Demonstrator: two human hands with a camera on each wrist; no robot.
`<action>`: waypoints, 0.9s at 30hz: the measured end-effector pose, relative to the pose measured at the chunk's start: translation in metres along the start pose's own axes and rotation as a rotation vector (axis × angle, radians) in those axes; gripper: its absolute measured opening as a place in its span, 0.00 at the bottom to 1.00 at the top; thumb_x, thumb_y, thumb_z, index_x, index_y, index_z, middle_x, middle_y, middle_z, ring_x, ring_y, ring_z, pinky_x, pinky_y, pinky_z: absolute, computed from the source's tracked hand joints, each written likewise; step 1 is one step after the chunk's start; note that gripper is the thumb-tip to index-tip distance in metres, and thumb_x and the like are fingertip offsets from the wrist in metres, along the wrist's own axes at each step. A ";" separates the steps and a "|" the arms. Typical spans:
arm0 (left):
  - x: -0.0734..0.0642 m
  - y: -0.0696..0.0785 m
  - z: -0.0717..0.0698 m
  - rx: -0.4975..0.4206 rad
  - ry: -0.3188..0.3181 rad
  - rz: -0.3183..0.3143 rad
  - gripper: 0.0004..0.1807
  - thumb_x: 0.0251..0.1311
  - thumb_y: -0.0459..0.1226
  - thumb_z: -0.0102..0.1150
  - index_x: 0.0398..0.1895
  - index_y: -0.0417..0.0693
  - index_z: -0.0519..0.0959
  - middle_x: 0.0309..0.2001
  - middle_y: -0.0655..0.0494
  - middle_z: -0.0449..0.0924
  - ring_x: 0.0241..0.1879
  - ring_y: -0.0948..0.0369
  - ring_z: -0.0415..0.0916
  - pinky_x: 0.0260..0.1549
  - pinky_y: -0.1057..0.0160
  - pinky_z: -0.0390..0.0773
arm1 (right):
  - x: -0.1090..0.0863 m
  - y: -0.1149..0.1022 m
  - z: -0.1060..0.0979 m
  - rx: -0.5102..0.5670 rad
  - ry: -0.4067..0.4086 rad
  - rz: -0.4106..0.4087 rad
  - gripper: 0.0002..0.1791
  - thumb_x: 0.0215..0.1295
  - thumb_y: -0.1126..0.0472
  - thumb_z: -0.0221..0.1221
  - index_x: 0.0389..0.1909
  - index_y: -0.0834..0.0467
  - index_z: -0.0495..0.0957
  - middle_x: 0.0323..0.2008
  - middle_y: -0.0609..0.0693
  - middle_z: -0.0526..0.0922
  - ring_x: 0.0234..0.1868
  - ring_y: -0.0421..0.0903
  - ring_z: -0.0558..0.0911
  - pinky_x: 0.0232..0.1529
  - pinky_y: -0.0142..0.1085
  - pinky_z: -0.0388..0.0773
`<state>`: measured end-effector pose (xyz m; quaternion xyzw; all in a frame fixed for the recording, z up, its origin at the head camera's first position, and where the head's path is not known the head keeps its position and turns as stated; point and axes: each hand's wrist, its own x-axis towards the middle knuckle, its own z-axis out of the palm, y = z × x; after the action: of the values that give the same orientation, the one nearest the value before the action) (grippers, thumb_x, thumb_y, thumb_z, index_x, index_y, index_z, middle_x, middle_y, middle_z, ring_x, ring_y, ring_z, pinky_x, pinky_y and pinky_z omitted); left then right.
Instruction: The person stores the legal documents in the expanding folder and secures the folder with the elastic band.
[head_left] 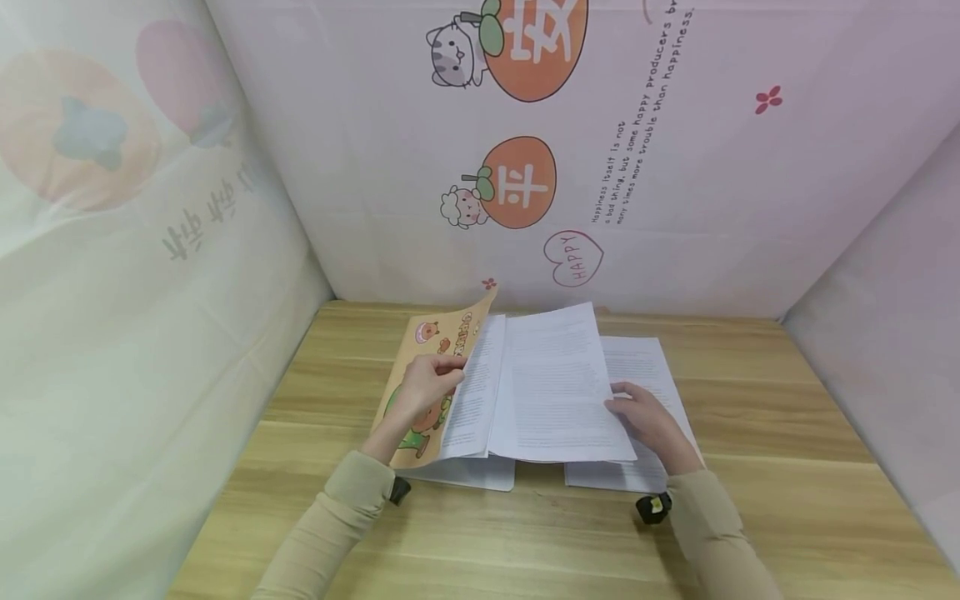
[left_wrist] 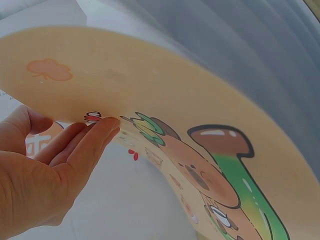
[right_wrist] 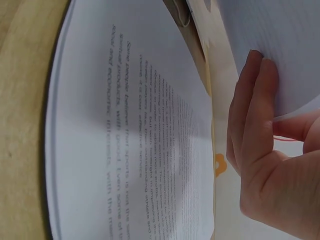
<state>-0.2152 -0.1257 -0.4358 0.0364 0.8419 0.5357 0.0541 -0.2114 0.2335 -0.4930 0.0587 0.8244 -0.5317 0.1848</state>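
Note:
A booklet (head_left: 558,383) with printed white pages and a tan cartoon cover (head_left: 427,333) lies spread open in the head view, raised over other printed sheets. My left hand (head_left: 427,383) pinches the cover near its lifted edge. The left wrist view shows the cover (left_wrist: 165,75) bowed in a curve, with the left hand's fingertips (left_wrist: 112,122) against its printed face. On the opposite side, my right hand (head_left: 641,412) holds the edge of the right-hand pages. In the right wrist view, fingers and thumb of the right hand (right_wrist: 270,150) lie on either side of the pages (right_wrist: 285,50).
Printed sheets (head_left: 652,375) lie under the booklet on the right, and white paper (head_left: 480,473) shows beneath its left part. The wooden table (head_left: 555,542) meets a patterned cloth wall (head_left: 405,208) at the back, with more cloth on both sides.

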 end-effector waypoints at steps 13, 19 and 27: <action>-0.002 0.002 0.001 -0.004 0.004 0.006 0.19 0.60 0.33 0.56 0.54 0.36 0.82 0.51 0.37 0.85 0.47 0.48 0.85 0.35 0.66 0.85 | -0.005 -0.008 0.008 0.016 -0.020 -0.030 0.30 0.73 0.61 0.49 0.69 0.73 0.59 0.61 0.70 0.70 0.46 0.44 0.78 0.43 0.31 0.77; -0.002 0.002 0.001 0.005 0.017 0.002 0.18 0.60 0.33 0.56 0.53 0.37 0.82 0.51 0.38 0.85 0.44 0.54 0.85 0.35 0.67 0.84 | -0.001 -0.012 0.015 0.050 -0.030 -0.033 0.29 0.72 0.61 0.50 0.68 0.73 0.60 0.58 0.68 0.73 0.42 0.41 0.78 0.42 0.31 0.78; -0.002 0.003 0.002 0.015 0.015 -0.003 0.19 0.60 0.33 0.56 0.53 0.37 0.82 0.50 0.39 0.85 0.43 0.55 0.85 0.35 0.67 0.84 | 0.002 -0.015 0.021 0.056 -0.045 -0.021 0.30 0.73 0.59 0.49 0.70 0.71 0.59 0.58 0.67 0.74 0.44 0.43 0.79 0.43 0.33 0.79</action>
<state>-0.2125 -0.1232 -0.4332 0.0316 0.8462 0.5297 0.0482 -0.2122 0.2083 -0.4886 0.0432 0.8055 -0.5576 0.1959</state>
